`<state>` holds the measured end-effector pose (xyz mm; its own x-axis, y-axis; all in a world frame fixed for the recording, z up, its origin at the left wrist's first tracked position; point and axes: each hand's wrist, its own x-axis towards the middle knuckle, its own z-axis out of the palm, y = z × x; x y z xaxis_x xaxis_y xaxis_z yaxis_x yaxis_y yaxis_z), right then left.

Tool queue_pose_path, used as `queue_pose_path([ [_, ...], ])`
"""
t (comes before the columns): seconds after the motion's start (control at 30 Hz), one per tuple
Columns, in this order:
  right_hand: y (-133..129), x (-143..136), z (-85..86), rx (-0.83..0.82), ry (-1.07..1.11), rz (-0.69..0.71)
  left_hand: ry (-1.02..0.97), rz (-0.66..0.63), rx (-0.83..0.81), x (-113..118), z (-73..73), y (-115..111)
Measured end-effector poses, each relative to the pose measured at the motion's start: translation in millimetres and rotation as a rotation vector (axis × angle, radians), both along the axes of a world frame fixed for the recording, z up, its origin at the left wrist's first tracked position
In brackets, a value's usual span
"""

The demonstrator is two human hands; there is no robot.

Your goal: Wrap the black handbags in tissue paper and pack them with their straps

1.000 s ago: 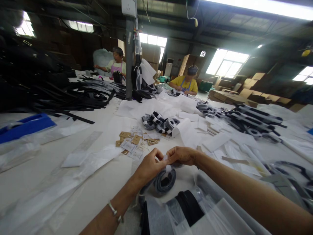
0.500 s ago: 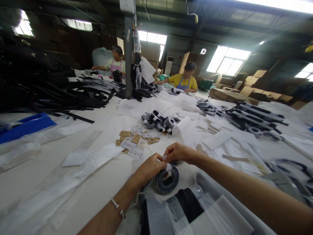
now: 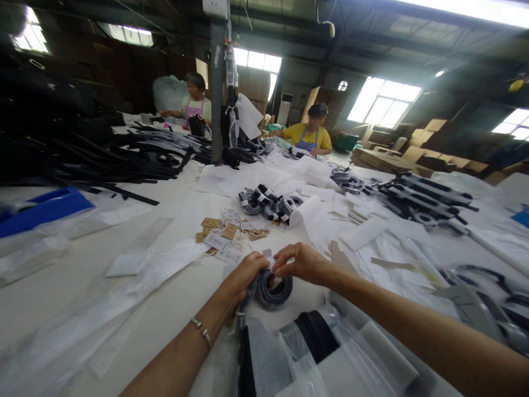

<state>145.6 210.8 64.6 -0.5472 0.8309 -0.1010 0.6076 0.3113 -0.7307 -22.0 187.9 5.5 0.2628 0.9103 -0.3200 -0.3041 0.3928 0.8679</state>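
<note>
The dark coil (image 3: 275,302) sits at six o'clock in my view, my left hand (image 3: 251,271) closed on its ten-o'clock edge, I judge to stop the loops springing loose, while my right hand (image 3: 301,262) bends its fingers nearly together by the white strip (image 3: 268,255) on top, though whether they pinch it I cannot tell. From the coil, paper tags (image 3: 230,231) lie at eleven o'clock and banded coils (image 3: 270,208) at twelve, seemingly placed within easy reach on the worktop (image 3: 182,201).

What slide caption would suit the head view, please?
Left hand and right hand at a dark coil, tags lying beyond.
</note>
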Motion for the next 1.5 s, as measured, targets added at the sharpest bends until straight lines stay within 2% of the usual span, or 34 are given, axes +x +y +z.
queue_pose_path([
  [0.1, -14, -1, 4.5, 0.130, 0.005, 0.061, -0.007, 0.035, 0.027, -5, 1.0, 3],
  [0.17, -17, -1, 11.3, 0.171, 0.042, -0.054, -0.007, 0.034, 0.037, -6, 3.3, 2],
  [0.27, -5, 0, 17.4, 0.183, 0.056, -0.288, -0.007, 0.020, 0.053, -3, 6.8, 0],
  [0.33, 8, -1, 13.6, 0.064, 0.057, -0.306, -0.003, 0.021, 0.077, -2, 7.6, -2],
  [0.4, 20, -4, 5.1, -0.135, 0.058, -0.259, 0.019, 0.023, 0.102, 0, 7.2, -2],
  [0.47, 27, -7, -2.8, -0.262, 0.066, -0.233, 0.069, 0.025, 0.129, 0, 6.6, -3],
  [0.67, 33, -7, -3.1, -0.436, 0.163, -0.219, 0.146, 0.022, 0.154, 2, 9.2, -5],
  [0.77, 34, -6, -2.1, -0.467, 0.213, -0.259, 0.142, 0.023, 0.166, 2, 11.6, -7],
  [0.93, 33, -11, -5.8, -0.361, 0.227, -0.257, 0.111, 0.028, 0.115, 2, 14.7, -7],
  [1.13, 32, -10, -8.8, -0.269, 0.282, -0.153, -0.033, 0.026, 0.041, 1, 9.4, -2],
  [1.23, 36, -4, -3.9, -0.244, 0.185, -0.054, -0.071, 0.004, 0.012, 0, 3.4, 1],
  [1.37, 36, 4, 10.1, 0.016, -0.098, 0.170, -0.126, -0.027, -0.026, -4, -1.1, 2],
  [1.5, 21, 8, 23.5, 0.281, -0.274, 0.348, -0.173, -0.056, -0.066, -7, 1.4, 2],
])
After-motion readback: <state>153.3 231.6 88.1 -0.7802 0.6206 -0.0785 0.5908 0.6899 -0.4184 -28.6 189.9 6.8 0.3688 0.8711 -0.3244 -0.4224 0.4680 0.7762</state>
